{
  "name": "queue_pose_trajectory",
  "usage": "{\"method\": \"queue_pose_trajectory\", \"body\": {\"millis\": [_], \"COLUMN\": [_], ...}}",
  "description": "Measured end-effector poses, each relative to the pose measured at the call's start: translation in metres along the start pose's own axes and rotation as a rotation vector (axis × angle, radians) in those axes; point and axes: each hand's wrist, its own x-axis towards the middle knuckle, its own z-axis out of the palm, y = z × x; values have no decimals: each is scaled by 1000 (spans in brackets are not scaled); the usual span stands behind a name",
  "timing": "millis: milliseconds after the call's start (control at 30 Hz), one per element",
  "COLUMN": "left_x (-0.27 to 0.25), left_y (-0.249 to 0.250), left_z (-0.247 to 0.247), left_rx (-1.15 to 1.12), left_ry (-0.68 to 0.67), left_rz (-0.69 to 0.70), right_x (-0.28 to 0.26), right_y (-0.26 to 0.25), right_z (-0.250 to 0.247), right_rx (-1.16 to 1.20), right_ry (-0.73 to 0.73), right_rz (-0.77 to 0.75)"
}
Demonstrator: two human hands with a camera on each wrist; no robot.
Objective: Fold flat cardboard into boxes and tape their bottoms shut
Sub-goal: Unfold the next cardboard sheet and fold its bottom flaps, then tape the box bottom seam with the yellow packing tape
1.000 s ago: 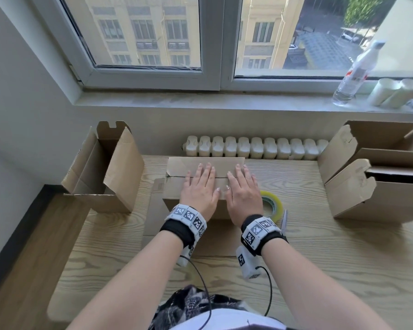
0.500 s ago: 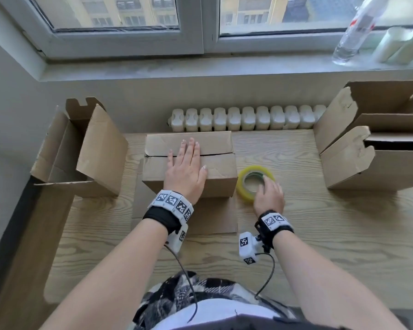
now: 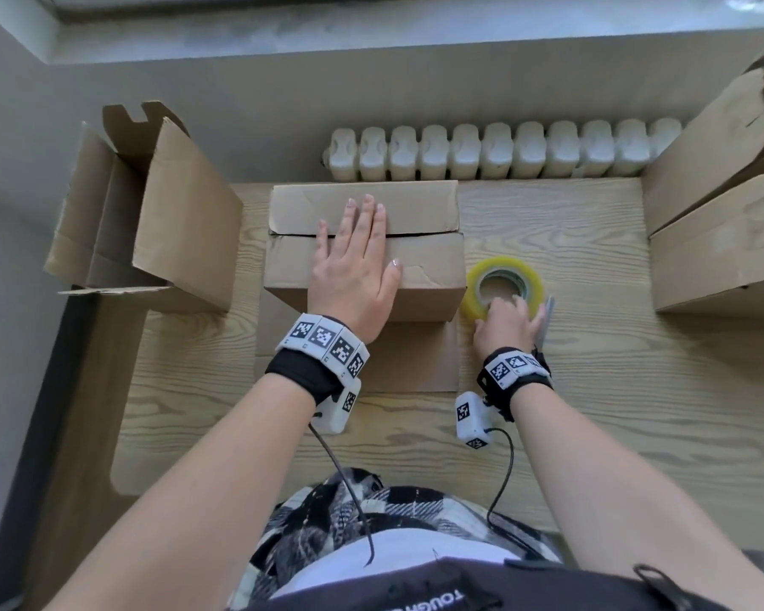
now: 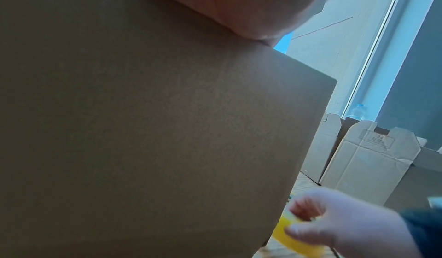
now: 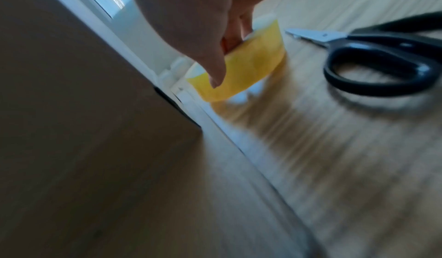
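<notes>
A brown cardboard box stands bottom-up in the middle of the wooden table, its two flaps folded shut with a dark seam between them. My left hand lies flat across that seam, fingers straight, pressing the flaps down. In the left wrist view the box wall fills most of the picture. Just right of the box lies a yellow tape roll. My right hand grips its near edge, thumb outside and fingers curled into the core; the right wrist view shows this pinch on the tape roll.
Black-handled scissors lie on the table right of the tape. An open folded box stands at the left edge, two more boxes at the right. A white radiator runs behind the table. A flat cardboard sheet lies under the middle box.
My right hand left the box flaps, moved right to the tape roll and closed on its near edge. The left hand stayed pressing the flaps. The head view tilted down.
</notes>
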Motion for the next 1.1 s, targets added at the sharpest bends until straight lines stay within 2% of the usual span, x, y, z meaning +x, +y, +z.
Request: {"method": "queue_pose_trajectory", "body": {"millis": [100,200,300,400,500,567,633,733,867,1000,1100], "left_x": [-2,-4,-5,-6,-5,-4,-3,-2,-3,0,7], "left_y": [1,2,2,3,2,0,-4,-9,-10,-12,-16], "left_z": [-1,-3,-5,-7,-11,-16,-21,-26,-26,-27,-27], "left_rx": [8,11,9,-3,-38,-91,-163,-263,-342,-448,-646], "left_ry": [-9,-31,-47,-57,-81,-99,-110,-134,-127,-93,-118], "left_rz": [2,1,3,1,0,1,9,17,16,20,12], "right_x": [4,8,2,-19,-41,-56,-71,-89,-99,-102,-106], "right_y": [-3,0,2,-7,-19,-29,-42,-55,-58,-61,-70], "right_z": [-25,-64,-113,-167,-204,-214,-218,-220,-228,-229,-222], "right_rx": [173,688,1125,1544,1739,1799,1779,1638,1582,1627,1667], "right_ry": [98,120,207,203,43,-114,-184,-176,-239,-343,-391], "right_rz": [39,141,171,13,-170,-206,-169,-245,-335,-419,-394]}}
